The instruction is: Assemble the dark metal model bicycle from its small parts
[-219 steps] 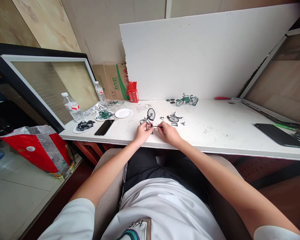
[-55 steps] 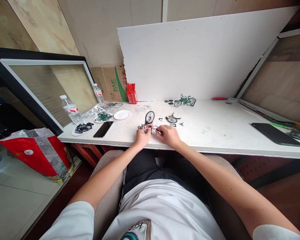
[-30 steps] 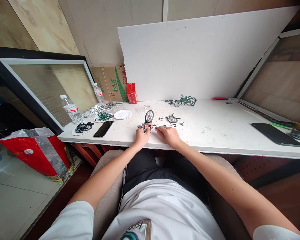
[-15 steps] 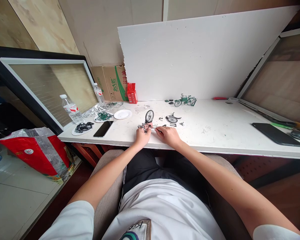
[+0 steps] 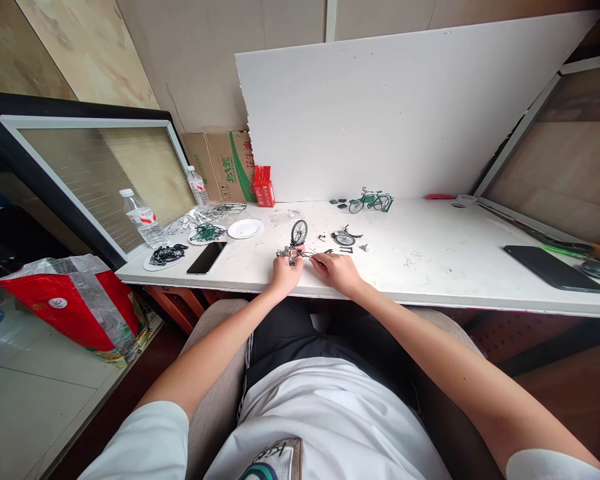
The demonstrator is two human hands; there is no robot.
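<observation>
1. Barely shifted since half a second ago, our left hand [image 5: 286,272] pinches the dark model bicycle [image 5: 293,245], its wheel [image 5: 299,233] upright just beyond.
2. Our right hand [image 5: 339,270], back upward, pinches a thin dark part [image 5: 306,255] between our hands.
3. Both forearms [image 5: 220,350] converge at the worktop's [image 5: 410,257] front edge.

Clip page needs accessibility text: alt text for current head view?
A person's left hand grips a black model bicycle assembly, its spoked wheel raised, while the right hand pinches a thin dark piece running toward it. On the white table, loose black parts lie just beyond; a green model bicycle stands farther back.
</observation>
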